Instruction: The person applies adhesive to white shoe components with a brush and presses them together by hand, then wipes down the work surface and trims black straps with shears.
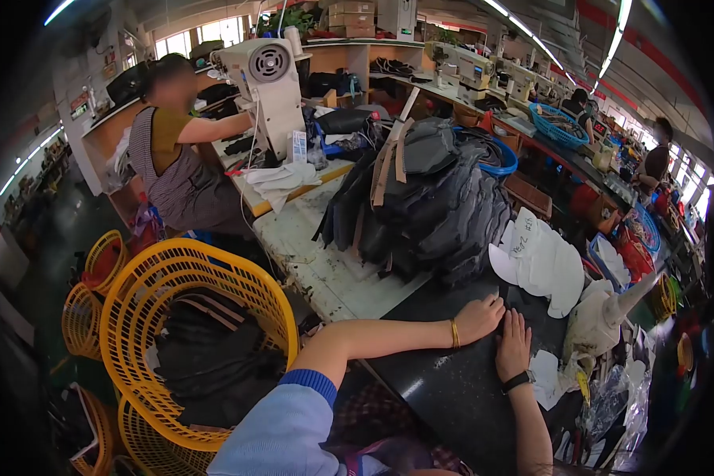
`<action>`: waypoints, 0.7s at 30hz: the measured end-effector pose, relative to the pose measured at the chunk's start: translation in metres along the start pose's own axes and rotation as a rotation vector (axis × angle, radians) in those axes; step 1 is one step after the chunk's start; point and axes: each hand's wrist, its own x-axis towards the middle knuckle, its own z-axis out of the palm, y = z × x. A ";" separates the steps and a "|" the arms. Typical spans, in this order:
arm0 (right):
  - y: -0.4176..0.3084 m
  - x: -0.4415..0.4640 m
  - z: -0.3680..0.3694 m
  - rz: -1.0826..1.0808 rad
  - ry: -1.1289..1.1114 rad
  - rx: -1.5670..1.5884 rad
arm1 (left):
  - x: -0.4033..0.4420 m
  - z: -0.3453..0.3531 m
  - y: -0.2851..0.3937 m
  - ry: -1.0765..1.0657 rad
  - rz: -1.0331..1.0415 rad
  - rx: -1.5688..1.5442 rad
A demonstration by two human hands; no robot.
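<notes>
My left hand (477,319) is over the black work surface (432,373), its fingers curled together at the tips; whatever they may pinch is too small to make out. Close beside it on the right, my right hand (514,347) lies flat on the same surface with the fingers stretched out and nothing in them. Beyond both hands rises a large pile of black cut pieces (444,198), with brown strips (387,163) on top. White paper patterns (539,258) with handwriting lie just past my fingertips.
A yellow basket (115,349) holding black pieces stands at the left. A co-worker (166,151) sits by a sewing machine (266,87). A white pointed bottle (599,317) and clear plastic (607,397) are at the right. Blue baskets (559,127) stand farther back.
</notes>
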 end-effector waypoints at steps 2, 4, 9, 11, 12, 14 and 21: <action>-0.001 -0.001 -0.001 -0.010 0.002 -0.013 | -0.003 0.003 0.003 -0.022 -0.008 -0.009; -0.001 0.000 -0.001 -0.003 0.001 0.012 | -0.006 0.001 0.004 0.024 0.010 0.030; -0.001 0.003 0.001 0.032 -0.030 0.088 | 0.001 -0.006 0.000 0.099 0.031 0.031; -0.005 0.003 0.002 0.022 0.034 0.039 | 0.000 0.001 -0.001 0.048 -0.034 -0.038; -0.006 0.001 0.001 0.029 0.065 0.008 | 0.001 0.006 -0.002 0.048 -0.047 -0.058; -0.012 -0.002 -0.005 -0.002 0.177 0.090 | 0.005 -0.006 -0.005 -0.107 -0.016 -0.037; -0.036 -0.039 -0.010 0.411 0.290 1.566 | -0.040 -0.093 0.003 -0.479 -0.071 -0.402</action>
